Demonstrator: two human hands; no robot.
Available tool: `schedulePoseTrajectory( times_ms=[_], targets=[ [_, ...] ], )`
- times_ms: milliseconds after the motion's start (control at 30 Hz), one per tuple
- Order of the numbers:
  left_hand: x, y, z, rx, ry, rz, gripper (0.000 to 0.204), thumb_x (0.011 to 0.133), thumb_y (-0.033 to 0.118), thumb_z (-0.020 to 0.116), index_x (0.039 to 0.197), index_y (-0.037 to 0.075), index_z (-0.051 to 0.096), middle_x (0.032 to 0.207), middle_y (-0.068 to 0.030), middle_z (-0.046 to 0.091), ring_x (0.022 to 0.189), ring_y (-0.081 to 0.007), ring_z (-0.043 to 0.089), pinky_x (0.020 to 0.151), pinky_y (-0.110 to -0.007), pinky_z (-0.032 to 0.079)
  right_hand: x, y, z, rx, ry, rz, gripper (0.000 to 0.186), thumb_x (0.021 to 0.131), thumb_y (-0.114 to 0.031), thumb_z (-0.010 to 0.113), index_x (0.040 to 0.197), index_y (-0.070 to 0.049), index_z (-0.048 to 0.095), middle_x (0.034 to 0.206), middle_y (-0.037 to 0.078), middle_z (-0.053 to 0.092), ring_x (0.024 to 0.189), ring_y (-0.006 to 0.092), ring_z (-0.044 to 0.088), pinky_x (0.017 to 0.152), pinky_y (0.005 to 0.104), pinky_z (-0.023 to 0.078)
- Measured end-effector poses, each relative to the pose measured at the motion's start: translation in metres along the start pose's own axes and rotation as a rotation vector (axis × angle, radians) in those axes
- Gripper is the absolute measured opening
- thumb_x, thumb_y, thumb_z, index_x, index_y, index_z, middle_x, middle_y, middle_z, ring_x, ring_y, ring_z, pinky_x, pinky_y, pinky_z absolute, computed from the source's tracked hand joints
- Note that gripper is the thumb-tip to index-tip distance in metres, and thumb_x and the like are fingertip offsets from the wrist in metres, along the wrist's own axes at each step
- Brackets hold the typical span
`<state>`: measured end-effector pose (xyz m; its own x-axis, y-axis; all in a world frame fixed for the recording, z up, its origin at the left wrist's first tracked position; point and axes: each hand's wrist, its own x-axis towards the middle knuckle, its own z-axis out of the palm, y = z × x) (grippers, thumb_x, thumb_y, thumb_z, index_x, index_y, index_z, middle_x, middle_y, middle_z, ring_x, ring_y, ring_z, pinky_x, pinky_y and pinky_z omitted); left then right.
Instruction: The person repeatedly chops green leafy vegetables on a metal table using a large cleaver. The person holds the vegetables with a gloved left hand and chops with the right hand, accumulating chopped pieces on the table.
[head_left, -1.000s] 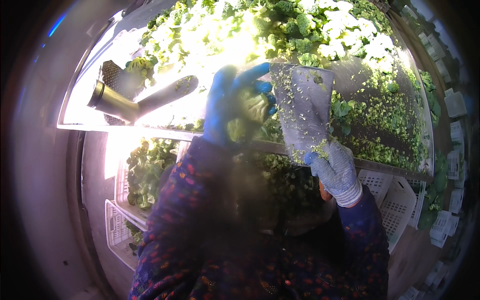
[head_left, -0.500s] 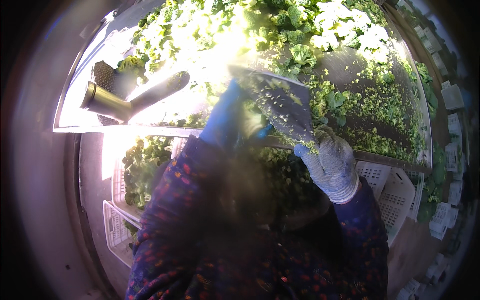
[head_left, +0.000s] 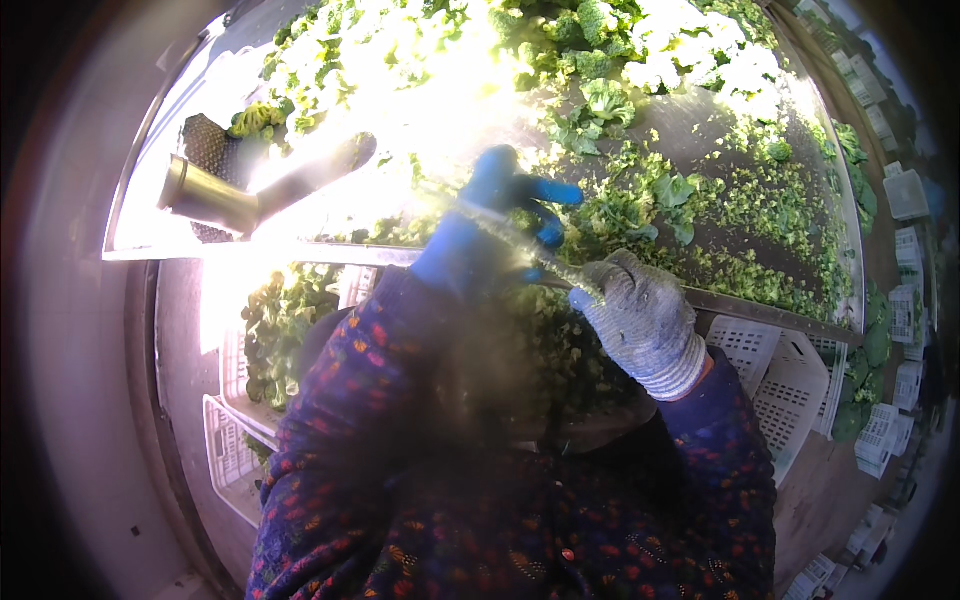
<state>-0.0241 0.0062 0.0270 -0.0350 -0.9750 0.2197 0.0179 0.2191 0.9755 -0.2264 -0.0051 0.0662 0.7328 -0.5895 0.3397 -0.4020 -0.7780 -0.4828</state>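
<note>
My right hand (head_left: 645,325), in a grey knitted glove with blue fingertips, is closed round the handle of a broad-bladed knife (head_left: 520,240). The blade is turned nearly edge-on and runs up to the left, across the front of my left hand. My left hand (head_left: 465,225) wears a blue glove, its fingers spread toward the right above the table's near edge. I see nothing plainly held in it; glare and the blade hide part of the palm. Broccoli pieces (head_left: 600,100) and green crumbs (head_left: 770,230) cover much of the metal table (head_left: 690,125).
A shiny metal cylinder (head_left: 215,198) with a dark rounded bar lies at the table's left. White plastic crates (head_left: 790,390) stand below at right; another crate (head_left: 232,455) with greens is at lower left. More crates (head_left: 880,440) line the far right. Strong glare washes out the table's left half.
The knife has turned from showing its flat, crumb-covered side to nearly edge-on. My left hand's fingers have spread, and the pale green piece by it no longer shows. My right hand moved slightly left.
</note>
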Motion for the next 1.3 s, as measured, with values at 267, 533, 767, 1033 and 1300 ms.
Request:
schedulePoseTrajectory(
  times_ms=[267, 533, 767, 1033, 1300],
  targets=[
    [-0.007, 0.015, -0.001, -0.714, 0.083, -0.317, 0.061, 0.085, 0.014, 0.059, 0.136, 0.006, 0.026, 0.106, -0.0165, 0.06, 0.096, -0.0251, 0.058, 0.082, -0.038, 0.047, 0.003, 0.007, -0.006, 0.145, 0.252, -0.037, 0.036, 0.08, -0.009, 0.065, 0.115, -0.006, 0.054, 0.091, 0.015, 0.063, 0.075, 0.0329, 0.062, 0.064, 0.0369, 0.051],
    [-0.007, 0.025, 0.022, -0.59, -0.018, -0.354, 0.074, 0.077, -0.005, 0.063, 0.14, 0.0, 0.023, 0.101, -0.0144, 0.063, 0.087, -0.0213, 0.064, 0.077, -0.031, 0.053, -0.001, -0.001, 0.006, 0.117, 0.171, 0.1, 0.028, 0.081, -0.014, 0.066, 0.101, 0.0, 0.053, 0.087, 0.018, 0.061, 0.071, 0.0339, 0.062, 0.06, 0.0382, 0.051],
    [-0.009, 0.025, 0.018, -0.719, 0.025, -0.479, 0.057, 0.08, 0.002, 0.061, 0.132, 0.0, 0.036, 0.106, -0.0109, 0.059, 0.088, -0.0166, 0.06, 0.073, -0.031, 0.052, 0.004, 0.013, 0.004, -0.114, 0.252, -0.172, 0.033, 0.08, -0.015, 0.067, 0.105, 0.0, 0.054, 0.083, 0.014, 0.06, 0.064, 0.0273, 0.06, 0.057, 0.0344, 0.05],
    [-0.032, 0.025, -0.02, -0.887, 0.247, -0.216, 0.054, 0.086, 0.016, 0.055, 0.135, 0.004, 0.035, 0.109, -0.0104, 0.053, 0.092, -0.0214, 0.056, 0.089, -0.036, 0.046, 0.004, 0.006, -0.019, 0.657, 0.357, 0.333, 0.03, 0.084, -0.007, 0.058, 0.113, 0.002, 0.056, 0.097, 0.014, 0.064, 0.079, 0.0203, 0.062, 0.07, 0.032, 0.049],
    [-0.148, 0.093, -0.152, 0.853, 0.479, -0.55, 0.061, 0.079, 0.01, 0.067, 0.134, 0.005, 0.042, 0.134, -0.0093, 0.043, 0.121, -0.02, 0.04, 0.096, -0.031, 0.041, 0.003, 0.012, -0.038, 0.768, 0.422, 0.559, 0.032, 0.084, -0.008, 0.059, 0.114, 0.001, 0.056, 0.086, 0.006, 0.061, 0.066, 0.0104, 0.052, 0.061, 0.0263, 0.045]
  ],
)
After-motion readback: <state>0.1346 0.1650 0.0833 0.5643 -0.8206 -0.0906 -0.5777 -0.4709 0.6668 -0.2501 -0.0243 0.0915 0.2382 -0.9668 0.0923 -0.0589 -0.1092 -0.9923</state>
